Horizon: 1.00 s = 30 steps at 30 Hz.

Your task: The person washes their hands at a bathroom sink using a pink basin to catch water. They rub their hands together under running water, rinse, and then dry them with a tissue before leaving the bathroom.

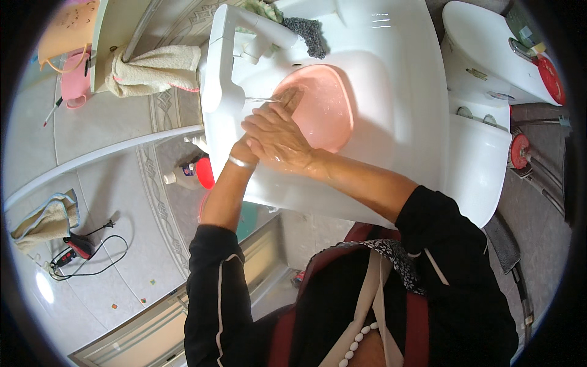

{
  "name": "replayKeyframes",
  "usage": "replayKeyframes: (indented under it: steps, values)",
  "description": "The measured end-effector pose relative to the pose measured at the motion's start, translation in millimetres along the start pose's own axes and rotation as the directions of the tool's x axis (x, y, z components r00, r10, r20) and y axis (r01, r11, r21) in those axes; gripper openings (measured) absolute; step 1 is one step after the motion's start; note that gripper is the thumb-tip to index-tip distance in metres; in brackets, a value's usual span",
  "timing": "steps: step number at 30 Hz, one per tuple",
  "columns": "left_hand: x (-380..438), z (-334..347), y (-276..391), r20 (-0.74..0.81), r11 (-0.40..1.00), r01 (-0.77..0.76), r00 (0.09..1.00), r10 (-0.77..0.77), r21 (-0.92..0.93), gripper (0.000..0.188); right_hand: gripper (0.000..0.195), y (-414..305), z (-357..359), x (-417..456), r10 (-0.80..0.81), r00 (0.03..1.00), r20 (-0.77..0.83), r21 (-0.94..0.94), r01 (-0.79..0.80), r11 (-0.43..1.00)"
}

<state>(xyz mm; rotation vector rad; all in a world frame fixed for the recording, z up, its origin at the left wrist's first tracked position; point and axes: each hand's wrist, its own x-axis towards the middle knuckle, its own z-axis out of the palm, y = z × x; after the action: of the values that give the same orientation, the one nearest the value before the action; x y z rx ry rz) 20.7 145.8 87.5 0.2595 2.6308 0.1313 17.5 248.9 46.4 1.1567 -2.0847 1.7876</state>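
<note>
Over a white washbasin (403, 128), my two hands are together at the near left rim of a pink plastic basin (330, 110). My right hand (279, 135) lies on top, its fingers wrapped over my left hand (290, 97). The left fingers reach out straight beneath it towards the pink basin, and the rest of that hand is mostly covered. Wet skin shows on both. A thin stream of water runs from the white tap (224, 87) onto the left fingers. A silver-coloured bracelet (240, 161) circles my left wrist.
Behind the tap lies a dark scrubbing pad (308, 36). A cream towel (156, 69) hangs to the left. Bottles (183, 178) and a red container (205, 173) stand left of the washbasin. A white toilet (477, 160) is close on the right, with long-handled brushes (520, 151) beyond.
</note>
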Motion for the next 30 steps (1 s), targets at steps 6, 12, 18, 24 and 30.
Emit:
replayKeyframes:
  steps: [6,12,18,24,30]
  values:
    - [8,18,-81,-0.339,0.781,0.034,0.889,-0.309,-0.623,0.028,0.036,49,-15,0,0.368,0.923,0.109,-0.349,-0.311,0.884]
    - [27,-59,-57,-0.358,0.116,-0.346,0.808,-0.468,-0.931,0.039,0.016,93,6,-19,0.365,0.816,0.448,-0.245,-0.281,0.928]
    - [40,-86,-61,-0.267,0.105,-0.247,0.836,-0.48,-0.963,0.027,0.012,32,-33,-14,0.337,0.881,0.332,-0.328,-0.227,0.917]
    - [54,-119,-84,-0.136,0.355,0.054,0.862,-0.489,-0.933,0.03,0.015,5,-49,5,0.3,0.835,0.462,-0.469,-0.058,0.882]
    - [-25,-127,-23,-0.499,0.648,-0.014,0.651,-0.572,-0.762,0.023,0.016,6,-98,10,0.158,0.968,0.196,-0.552,-0.025,0.833]
